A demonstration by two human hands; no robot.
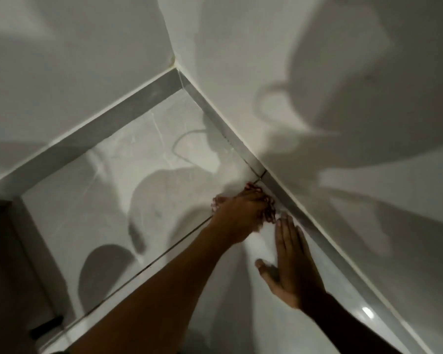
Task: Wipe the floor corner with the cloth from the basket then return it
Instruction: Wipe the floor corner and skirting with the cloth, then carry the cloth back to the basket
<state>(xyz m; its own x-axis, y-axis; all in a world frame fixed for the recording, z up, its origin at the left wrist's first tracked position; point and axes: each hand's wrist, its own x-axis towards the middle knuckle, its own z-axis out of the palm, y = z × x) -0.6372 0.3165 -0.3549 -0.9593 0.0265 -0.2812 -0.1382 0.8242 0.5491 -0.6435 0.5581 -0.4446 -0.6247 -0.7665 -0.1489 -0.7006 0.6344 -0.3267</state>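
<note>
A red-and-white patterned cloth [268, 213] lies pressed on the pale floor tiles beside the grey skirting of the right wall. My left hand [241, 215] is spread over it and covers most of it; only its edges show around the fingers. My right hand [290, 261] rests flat on the floor just right of the cloth, fingers straight and together, holding nothing. The floor corner [183, 90] where the two skirtings meet lies further back, apart from both hands. The basket is out of view.
White walls meet above the corner, with grey skirting [92, 129] along both. A dark door or cabinet edge [8, 264] stands at the lower left. Grout lines [164, 254] cross the tiles; strong shadows fall over the floor and walls.
</note>
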